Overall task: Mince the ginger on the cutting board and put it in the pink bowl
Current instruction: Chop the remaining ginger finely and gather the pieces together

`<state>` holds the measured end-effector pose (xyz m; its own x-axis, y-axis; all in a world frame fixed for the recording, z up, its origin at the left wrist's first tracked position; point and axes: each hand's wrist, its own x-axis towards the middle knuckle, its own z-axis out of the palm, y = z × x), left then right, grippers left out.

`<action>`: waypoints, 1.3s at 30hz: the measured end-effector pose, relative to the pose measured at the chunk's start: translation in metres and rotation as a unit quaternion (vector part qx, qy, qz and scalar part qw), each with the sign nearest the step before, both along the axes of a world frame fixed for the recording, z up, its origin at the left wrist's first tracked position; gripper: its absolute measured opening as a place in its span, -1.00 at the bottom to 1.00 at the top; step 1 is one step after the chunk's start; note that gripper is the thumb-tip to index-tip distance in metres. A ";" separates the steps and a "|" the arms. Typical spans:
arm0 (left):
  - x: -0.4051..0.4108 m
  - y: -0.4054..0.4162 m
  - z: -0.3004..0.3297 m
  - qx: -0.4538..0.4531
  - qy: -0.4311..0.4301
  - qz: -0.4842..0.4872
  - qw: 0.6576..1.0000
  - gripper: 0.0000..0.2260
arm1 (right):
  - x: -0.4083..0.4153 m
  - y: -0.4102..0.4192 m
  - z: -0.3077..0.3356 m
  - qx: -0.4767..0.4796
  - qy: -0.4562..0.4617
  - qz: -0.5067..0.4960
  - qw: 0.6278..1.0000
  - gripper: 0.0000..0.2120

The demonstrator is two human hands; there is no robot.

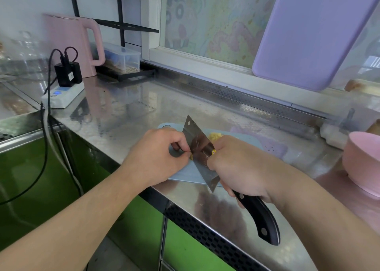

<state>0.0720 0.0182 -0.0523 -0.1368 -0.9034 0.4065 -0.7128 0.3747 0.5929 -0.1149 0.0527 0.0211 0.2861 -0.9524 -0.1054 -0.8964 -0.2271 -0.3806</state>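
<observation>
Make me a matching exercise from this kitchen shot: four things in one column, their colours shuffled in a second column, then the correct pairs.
Things:
1. kettle
2. cutting board under the hands
3. cleaver handle
4. board leaning at the window

Colours:
A. black
B. lilac
C. pink
D. light blue

Pairs: 1-C, 2-D, 3-A, 4-B

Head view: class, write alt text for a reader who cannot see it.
The right hand grips a cleaver over a blue cutting board, while the left hand pinches a piece of ginger against the blade. A pink bowl stands at the right.
</observation>
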 end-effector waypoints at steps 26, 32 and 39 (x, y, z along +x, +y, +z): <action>-0.002 0.002 0.001 -0.004 -0.014 0.014 1.000 -0.92 | -0.022 -0.002 0.008 0.102 -0.282 -0.135 0.944 -0.87; -0.003 0.002 0.003 -0.023 -0.014 0.002 1.000 -0.87 | -0.032 -0.006 0.010 0.080 -0.316 -0.143 0.935 -0.85; -0.005 -0.018 0.011 0.031 -0.149 -0.108 0.982 -0.49 | -0.041 -0.007 0.011 0.063 -0.341 -0.158 0.924 -0.86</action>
<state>0.0669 0.0002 -0.0415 -0.4332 -0.8615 0.2649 -0.7657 0.5068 0.3960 -0.1557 0.0455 0.0321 0.0374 -0.9921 -0.1194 -0.4513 0.0898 -0.8879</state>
